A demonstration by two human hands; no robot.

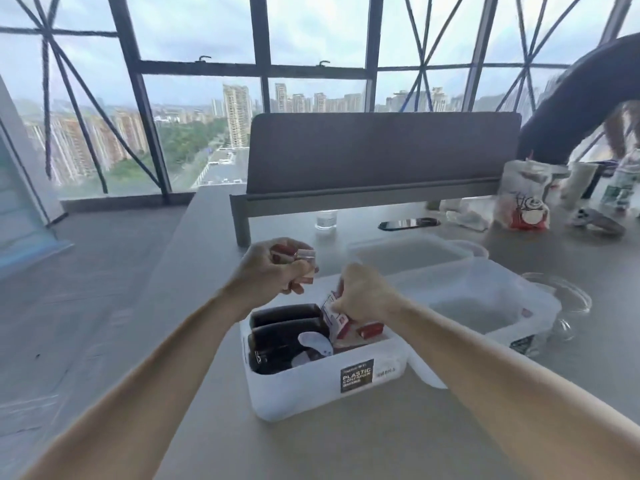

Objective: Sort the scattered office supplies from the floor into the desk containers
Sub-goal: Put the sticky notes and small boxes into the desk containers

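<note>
A white plastic container (304, 393) stands on the grey desk in front of me. It holds black staplers (284, 337) on its left side and small red boxes (370, 330) on its right. My left hand (273, 271) hovers above the container's back left corner and grips several small red and white boxes (294, 252). My right hand (363, 294) is over the container's middle and pinches a red and white box (330, 310) that dips into it.
Two translucent containers (485, 303) sit to the right and behind. A glass cup (326, 220), a phone (408, 223), a printed bag (526, 199) and bottles line the back. A grey divider panel (381, 150) crosses the desk. Another person's dark sleeve (581, 109) is at far right.
</note>
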